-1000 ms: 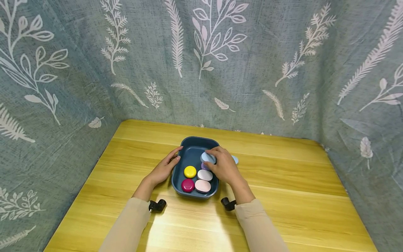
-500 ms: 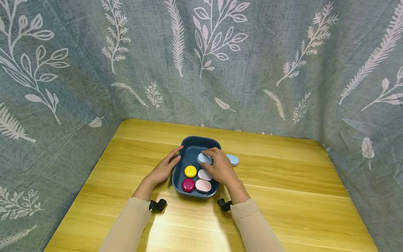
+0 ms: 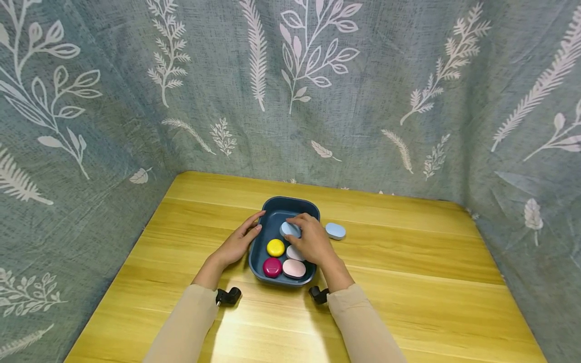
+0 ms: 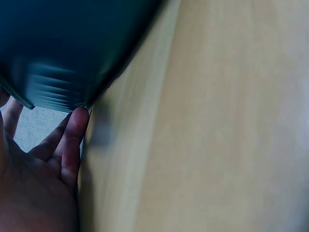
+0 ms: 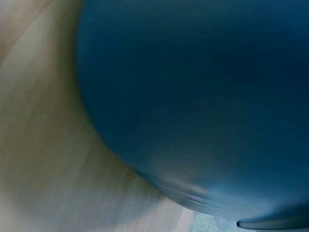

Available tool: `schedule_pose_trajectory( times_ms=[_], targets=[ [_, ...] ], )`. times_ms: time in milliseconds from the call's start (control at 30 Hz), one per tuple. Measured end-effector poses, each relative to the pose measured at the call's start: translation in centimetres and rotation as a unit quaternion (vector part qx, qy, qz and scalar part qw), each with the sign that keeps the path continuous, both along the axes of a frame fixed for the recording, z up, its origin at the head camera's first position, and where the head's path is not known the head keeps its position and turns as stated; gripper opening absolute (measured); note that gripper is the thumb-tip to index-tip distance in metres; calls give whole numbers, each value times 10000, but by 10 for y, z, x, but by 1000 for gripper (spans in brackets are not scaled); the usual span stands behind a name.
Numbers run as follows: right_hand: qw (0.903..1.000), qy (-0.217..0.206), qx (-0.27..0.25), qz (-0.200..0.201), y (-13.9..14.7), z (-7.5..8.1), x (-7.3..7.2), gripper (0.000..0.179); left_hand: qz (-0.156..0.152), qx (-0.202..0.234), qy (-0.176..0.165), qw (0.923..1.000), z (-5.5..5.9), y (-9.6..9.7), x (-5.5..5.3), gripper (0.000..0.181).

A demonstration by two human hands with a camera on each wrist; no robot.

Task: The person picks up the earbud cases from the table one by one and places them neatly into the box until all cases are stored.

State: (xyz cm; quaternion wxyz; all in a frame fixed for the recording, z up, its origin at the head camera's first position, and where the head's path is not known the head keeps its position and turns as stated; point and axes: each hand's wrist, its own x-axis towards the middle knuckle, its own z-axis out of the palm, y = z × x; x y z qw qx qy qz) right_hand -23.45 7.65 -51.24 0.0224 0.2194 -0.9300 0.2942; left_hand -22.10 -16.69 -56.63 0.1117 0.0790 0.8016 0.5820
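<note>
In the head view, my right hand (image 3: pixel 313 239) pinches a light blue oval case (image 3: pixel 289 230) between thumb and fingers, inside a dark blue bin (image 3: pixel 278 217). My left hand (image 3: pixel 233 247) rests along the bin's left side, fingertips at the rim. Its fingers (image 4: pixel 71 154) touch the bin's outer wall (image 4: pixel 72 38) in the left wrist view. Also in the bin lie a round yellow case (image 3: pixel 275 247), a rounded crimson case (image 3: pixel 272 267), a pale pink oval case (image 3: pixel 294 268) and a whitish oval case (image 3: pixel 294 252), partly behind my right hand. The bin's wall (image 5: pixel 193 96) fills most of the right wrist view.
A second light blue oval case (image 3: pixel 335 231) lies on the wooden table (image 3: pixel 408 262), just right of the bin. A patterned grey-blue curtain (image 3: pixel 290 141) hangs behind the table and down both sides.
My right hand has moved left over the bin with the light blue case. A purple item seen earlier under it is now hidden; the case outside now shows fully. My left hand stays put.
</note>
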Motion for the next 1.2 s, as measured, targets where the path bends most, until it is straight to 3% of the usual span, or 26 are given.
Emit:
schedule_pose_trajectory(
  times_ms=[433, 833, 1200],
  targets=[
    [9993, -3, 352, -138, -8, -5, -3, 43, -18, -3, 54, 10000, -1, -1, -2, 50],
    [9991, -23, 428, 49, -14, -3, -8, 44, -60, 103, 43, 9999, -2, -2, -2, 51],
    [9975, -90, 698, 61, -20, -4, -12, 43, -186, 189, -141, 9995, 14, 1, 3, 50]
  ],
)
